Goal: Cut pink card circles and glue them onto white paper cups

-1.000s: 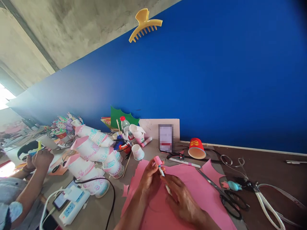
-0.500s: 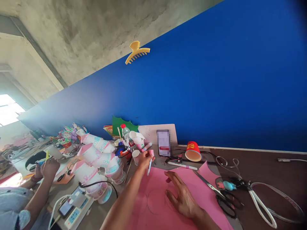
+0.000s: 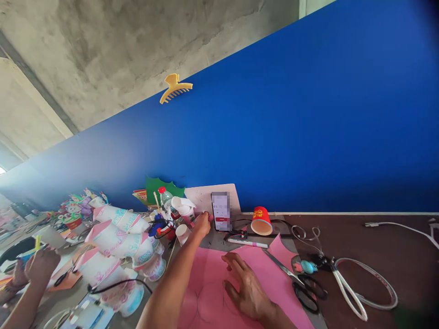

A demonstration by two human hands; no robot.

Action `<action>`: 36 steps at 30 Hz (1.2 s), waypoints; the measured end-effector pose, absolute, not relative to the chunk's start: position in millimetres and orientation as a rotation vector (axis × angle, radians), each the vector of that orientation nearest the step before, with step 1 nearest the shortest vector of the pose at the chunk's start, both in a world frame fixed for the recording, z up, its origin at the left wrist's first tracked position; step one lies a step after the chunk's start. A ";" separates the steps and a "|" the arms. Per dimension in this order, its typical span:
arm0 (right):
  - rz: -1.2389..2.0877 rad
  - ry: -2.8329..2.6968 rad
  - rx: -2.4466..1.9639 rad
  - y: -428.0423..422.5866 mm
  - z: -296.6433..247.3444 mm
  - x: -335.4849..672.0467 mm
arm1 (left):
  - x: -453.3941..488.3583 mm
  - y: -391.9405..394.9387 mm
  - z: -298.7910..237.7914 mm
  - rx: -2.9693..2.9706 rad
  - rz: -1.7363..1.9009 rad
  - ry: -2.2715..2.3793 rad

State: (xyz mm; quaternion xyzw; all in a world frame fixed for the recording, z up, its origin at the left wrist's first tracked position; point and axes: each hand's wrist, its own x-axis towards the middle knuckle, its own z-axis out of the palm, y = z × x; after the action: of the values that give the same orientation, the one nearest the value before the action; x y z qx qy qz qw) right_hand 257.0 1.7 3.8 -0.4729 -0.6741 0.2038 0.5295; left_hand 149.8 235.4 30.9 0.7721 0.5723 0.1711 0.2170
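Note:
My left hand (image 3: 202, 224) reaches to the back of the table, beside the propped phone (image 3: 221, 214) and a small white cup (image 3: 183, 234). Its fingers are curled together, and whatever they hold is hidden behind the hand. My right hand (image 3: 245, 288) rests with fingers spread on a pink sheet of paper (image 3: 209, 260), which bears faint curved pencil lines. Beyond the sheet's far edge lies a white marker (image 3: 247, 243). Scissors with black handles (image 3: 295, 278) lie partly on the paper's right side.
Stacked printed paper cups (image 3: 118, 246) stand at left, with a black cable before them. A red paper cup (image 3: 261, 221) lies tipped near the blue partition (image 3: 274, 137). White cords (image 3: 363, 292) loop at right. Another person's hands (image 3: 43, 265) work at far left.
My left hand has moved farther back with the pink-capped marker it held, which is now out of sight. My right hand stays on the paper. The view has shifted right.

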 end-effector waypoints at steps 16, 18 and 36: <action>0.311 -1.621 -1.217 6.7 -3.9 263.3 | 63.1 115.8 50.8 2.137 0.981 1.461; 0.279 -1.618 -1.239 8.4 -7.0 265.1 | 39.0 90.2 47.1 2.133 0.974 1.465; 0.030 -1.552 -1.677 23.0 -4.4 301.3 | -18.0 57.5 -4.8 2.440 0.808 1.412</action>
State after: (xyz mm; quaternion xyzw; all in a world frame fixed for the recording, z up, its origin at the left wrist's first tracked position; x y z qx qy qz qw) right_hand 301.3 23.0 -4.4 -0.6677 -0.6178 0.0118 0.4151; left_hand -18.0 57.5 -4.8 0.8275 0.4788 0.2742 0.1044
